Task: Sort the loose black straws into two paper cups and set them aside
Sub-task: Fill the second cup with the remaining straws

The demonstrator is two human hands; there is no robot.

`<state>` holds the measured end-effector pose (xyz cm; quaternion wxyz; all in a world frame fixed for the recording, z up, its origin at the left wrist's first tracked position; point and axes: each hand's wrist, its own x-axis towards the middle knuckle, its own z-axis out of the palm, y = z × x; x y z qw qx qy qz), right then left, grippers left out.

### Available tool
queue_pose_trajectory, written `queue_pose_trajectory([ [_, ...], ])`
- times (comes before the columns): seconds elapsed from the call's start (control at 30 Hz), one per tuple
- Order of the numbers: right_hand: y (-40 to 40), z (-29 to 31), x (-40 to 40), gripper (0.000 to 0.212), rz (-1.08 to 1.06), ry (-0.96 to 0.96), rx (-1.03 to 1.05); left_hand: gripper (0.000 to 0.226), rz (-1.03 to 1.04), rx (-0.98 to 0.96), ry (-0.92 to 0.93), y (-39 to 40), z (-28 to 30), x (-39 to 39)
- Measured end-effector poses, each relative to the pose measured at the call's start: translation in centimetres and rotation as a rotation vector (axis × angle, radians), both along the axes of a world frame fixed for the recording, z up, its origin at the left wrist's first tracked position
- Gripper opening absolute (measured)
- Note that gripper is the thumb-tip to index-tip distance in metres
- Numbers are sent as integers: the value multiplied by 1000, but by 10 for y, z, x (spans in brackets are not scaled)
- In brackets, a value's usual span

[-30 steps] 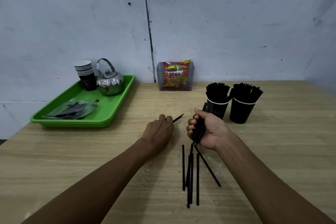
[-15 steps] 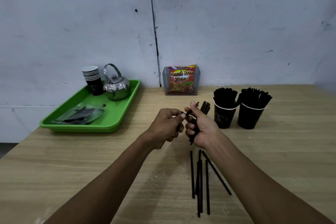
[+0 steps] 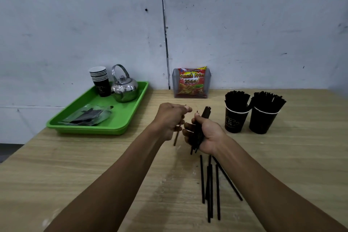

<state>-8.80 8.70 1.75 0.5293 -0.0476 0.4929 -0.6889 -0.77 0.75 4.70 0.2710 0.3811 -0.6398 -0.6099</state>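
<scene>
My right hand (image 3: 207, 133) is closed around a bundle of black straws (image 3: 199, 130) held upright above the table's middle. My left hand (image 3: 169, 118) sits just left of it and pinches a single black straw (image 3: 176, 137) that hangs down from the fingers. Several loose black straws (image 3: 211, 188) lie on the wooden table (image 3: 75, 165) below my right wrist. Two black paper cups stand at the right, one (image 3: 235, 120) beside the other (image 3: 262, 121), both packed with black straws.
A green tray (image 3: 120, 128) at the left back holds a stack of paper cups (image 3: 100, 81), a steel kettle (image 3: 124, 88) and a plastic bag of dark items (image 3: 88, 116). A clear holder with a snack packet (image 3: 191, 84) stands against the wall.
My left hand lifted a single straw off the table and brought it up beside the bundle in my right hand. The view shifted slightly.
</scene>
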Motion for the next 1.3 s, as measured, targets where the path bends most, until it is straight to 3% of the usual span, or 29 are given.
queue_pose_trajectory([
  [0.17, 7, 8, 2, 41, 54, -89, -80, 12, 90, 5, 49, 9, -4, -18],
  [0.3, 14, 10, -7, 38, 32, -85, -56, 22, 120, 30, 69, 15, -7, -26],
  [0.5, 24, 3, -21, 35, 57, -63, -27, 24, 47, -32, 18, 26, -8, -29],
  [0.67, 39, -4, -32, 36, 20, -30, -44, 50, -47, -109, -311, 30, -12, -18],
  [0.8, 57, -10, -37, 32, 52, 40, -59, 44, -284, -220, -751, 47, -19, -4],
  [0.87, 67, -12, -41, 30, 63, 56, -68, 49, -343, -321, -879, 58, -23, -2],
  [1.03, 89, -17, -51, 27, 21, 61, -54, 73, -328, -634, -1058, 85, -31, -15],
  [1.13, 98, -17, -55, 26, -13, 56, -45, 81, -315, -698, -1066, 100, -34, -19],
  [1.3, 113, -15, -56, 27, -38, 12, -49, 51, -331, -652, -1010, 111, -32, -15],
])
